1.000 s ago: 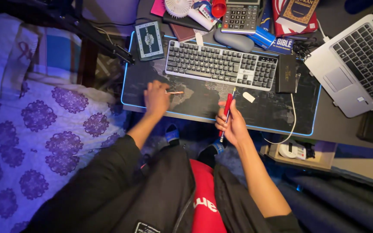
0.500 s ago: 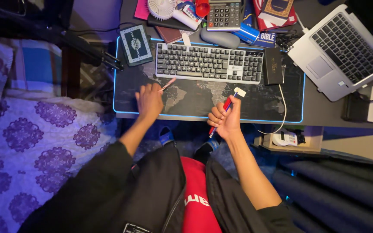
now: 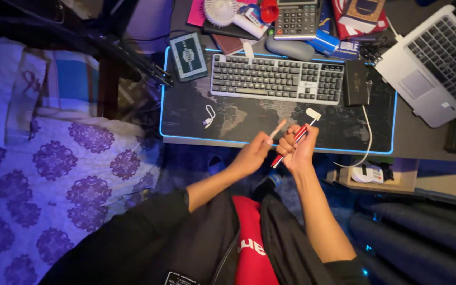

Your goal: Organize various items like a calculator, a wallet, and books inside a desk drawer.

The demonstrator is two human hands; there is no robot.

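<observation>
Left hand (image 3: 249, 157) came off the mat and closed in on right hand (image 3: 297, 145); both now over the tabletop (image 3: 423, 141) edge. Left grip pinches a thin pale stick (image 3: 277, 128), pointing up-right. Right grip is wrapped round a red pen (image 3: 291, 143), long axis diagonal, tip up-right by a white eraser (image 3: 313, 113). Farther up-left: dark rectangular booklet (image 3: 188, 56). Above: keyboard (image 3: 276, 79). Lower right: open box (image 3: 380, 177) holding a white device.

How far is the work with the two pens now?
Done: both pens are off the desk mat. In hand: left hand holds the pale pen, right hand the red pen, side by side. Left: they are not joined.
</observation>
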